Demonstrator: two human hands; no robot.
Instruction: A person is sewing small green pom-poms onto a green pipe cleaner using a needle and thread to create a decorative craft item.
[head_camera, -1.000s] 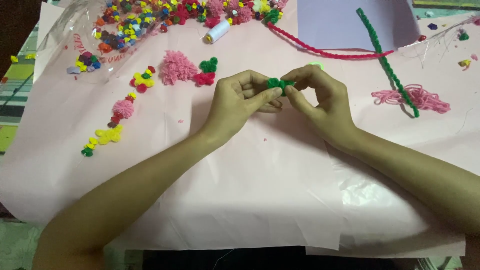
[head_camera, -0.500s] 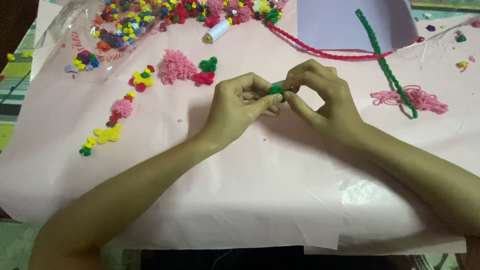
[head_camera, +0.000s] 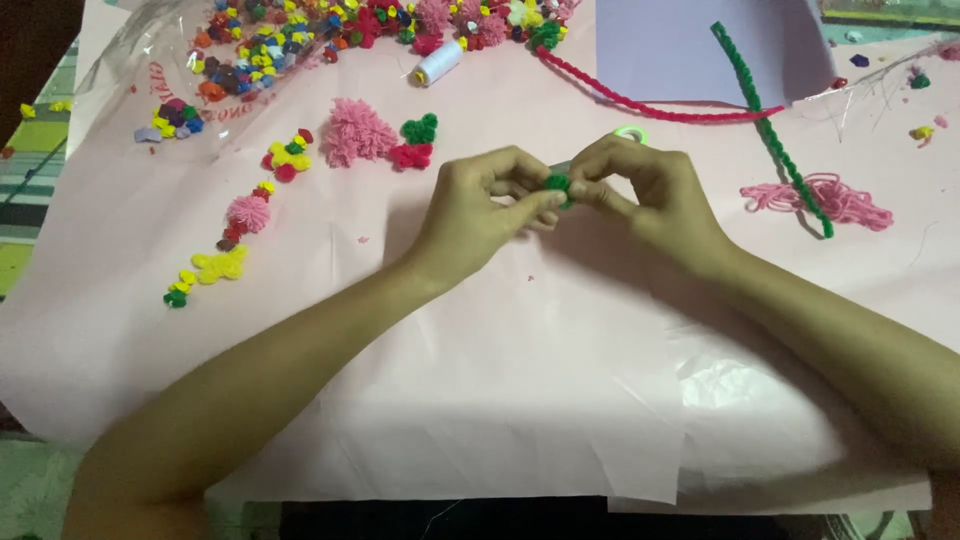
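A pink paper sheet (head_camera: 480, 400) covers the table. At the frame's centre, the left hand (head_camera: 480, 205) and right hand (head_camera: 655, 190) meet, fingers pinching a small green pompom (head_camera: 557, 184) between them. It looks light, soft and squashy, best gripped gently around its middle. Coloured pompoms (head_camera: 270, 50) crowd the upper left.

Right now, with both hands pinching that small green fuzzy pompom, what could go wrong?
The small green fuzzy pompom is pinched only between the fingertips of the left hand and right hand, so it might slip and get lost. A forearm could possibly drag the thin pink paper sheet, scattering the loose multicoloured pompom pile.
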